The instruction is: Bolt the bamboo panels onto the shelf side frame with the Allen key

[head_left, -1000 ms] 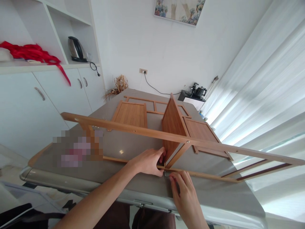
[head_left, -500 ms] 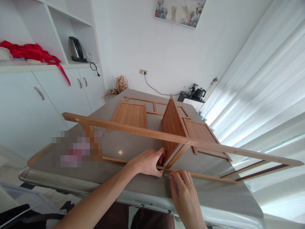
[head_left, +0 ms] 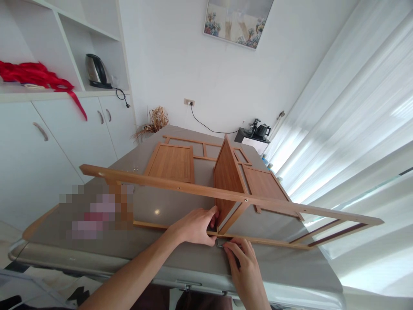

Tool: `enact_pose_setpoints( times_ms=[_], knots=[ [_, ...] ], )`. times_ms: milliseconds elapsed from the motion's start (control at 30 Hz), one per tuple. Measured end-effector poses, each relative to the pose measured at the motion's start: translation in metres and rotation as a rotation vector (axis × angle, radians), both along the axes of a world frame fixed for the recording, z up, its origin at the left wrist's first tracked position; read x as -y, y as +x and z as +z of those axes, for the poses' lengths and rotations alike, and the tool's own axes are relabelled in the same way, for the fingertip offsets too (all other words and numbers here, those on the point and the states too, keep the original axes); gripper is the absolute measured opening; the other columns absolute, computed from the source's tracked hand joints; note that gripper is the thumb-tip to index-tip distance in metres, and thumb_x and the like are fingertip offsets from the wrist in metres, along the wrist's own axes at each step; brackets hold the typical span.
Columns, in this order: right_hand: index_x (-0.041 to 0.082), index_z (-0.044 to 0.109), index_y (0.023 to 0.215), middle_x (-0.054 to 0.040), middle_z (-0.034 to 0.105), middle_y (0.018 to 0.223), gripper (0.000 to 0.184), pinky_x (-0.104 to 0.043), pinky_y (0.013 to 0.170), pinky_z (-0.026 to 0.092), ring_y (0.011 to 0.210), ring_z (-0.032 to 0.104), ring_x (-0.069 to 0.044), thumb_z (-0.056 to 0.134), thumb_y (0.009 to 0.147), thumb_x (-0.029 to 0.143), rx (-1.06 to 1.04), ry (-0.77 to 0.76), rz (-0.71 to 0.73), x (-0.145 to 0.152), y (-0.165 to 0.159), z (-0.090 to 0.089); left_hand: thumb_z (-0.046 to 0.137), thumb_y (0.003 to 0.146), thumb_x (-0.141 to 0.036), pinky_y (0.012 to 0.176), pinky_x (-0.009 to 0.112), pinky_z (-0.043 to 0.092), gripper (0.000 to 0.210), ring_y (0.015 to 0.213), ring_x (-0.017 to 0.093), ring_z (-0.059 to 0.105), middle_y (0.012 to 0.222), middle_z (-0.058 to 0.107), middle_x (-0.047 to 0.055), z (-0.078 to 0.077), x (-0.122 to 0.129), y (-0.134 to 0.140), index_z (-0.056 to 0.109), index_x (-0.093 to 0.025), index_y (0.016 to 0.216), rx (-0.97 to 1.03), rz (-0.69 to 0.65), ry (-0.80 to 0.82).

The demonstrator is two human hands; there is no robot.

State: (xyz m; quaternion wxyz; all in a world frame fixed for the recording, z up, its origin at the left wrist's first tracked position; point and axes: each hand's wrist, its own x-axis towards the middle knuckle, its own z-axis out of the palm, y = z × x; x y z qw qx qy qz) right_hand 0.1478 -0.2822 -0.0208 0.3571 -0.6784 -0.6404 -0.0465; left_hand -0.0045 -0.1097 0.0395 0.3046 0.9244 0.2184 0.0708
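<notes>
A wooden side frame (head_left: 180, 188) stands on its long edge across the near part of the table. Joined to it is an upright wooden panel (head_left: 227, 170) that runs away from me. My left hand (head_left: 196, 226) grips the lower rail at the foot of the panel, thumb on the near side and fingers behind. Just right of it, my right hand (head_left: 241, 256) pinches a small bent metal hex key (head_left: 220, 243), whose end is at the lower rail by the joint. Whether its tip sits in a bolt is too small to tell.
Two flat wooden panels, one on the left (head_left: 171, 161) and one on the right (head_left: 267, 187), lie on the grey table (head_left: 180, 267). Another wooden frame (head_left: 185, 141) lies at the back. A blurred patch (head_left: 93, 213) covers something at the left.
The whole view has shifted slightly. My right hand has turned the hex key a little, its fingers now lower and closer together. My left hand keeps its grip on the frame.
</notes>
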Motion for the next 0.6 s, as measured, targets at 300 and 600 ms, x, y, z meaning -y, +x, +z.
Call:
enact_pose_setpoints(
  times_ms=[300, 600],
  knots=[
    [0.026, 0.063, 0.099, -0.0026, 0.066, 0.093, 0.015, -0.030, 0.079, 0.055, 0.090, 0.064, -0.018, 0.049, 0.101, 0.020, -0.026, -0.014, 0.143, 0.0023, 0.0051, 0.0045, 0.072, 0.066, -0.034, 0.068, 0.029, 0.044, 0.044, 0.080, 0.022, 0.066, 0.091, 0.070, 0.000, -0.0035, -0.0020, -0.0008, 0.045, -0.024, 0.098, 0.042, -0.019, 0.014],
    [0.025, 0.061, 0.102, -0.0041, 0.059, 0.092, 0.013, -0.031, 0.076, 0.055, 0.085, 0.060, -0.018, 0.051, 0.100, 0.018, 0.009, -0.010, 0.111, -0.0001, 0.0045, 0.0026, 0.072, 0.065, -0.035, 0.069, 0.030, 0.044, 0.043, 0.081, 0.024, 0.067, 0.091, 0.070, 0.001, -0.0054, -0.0029, -0.0010, 0.044, -0.024, 0.096, 0.069, -0.023, 0.022]
  ],
)
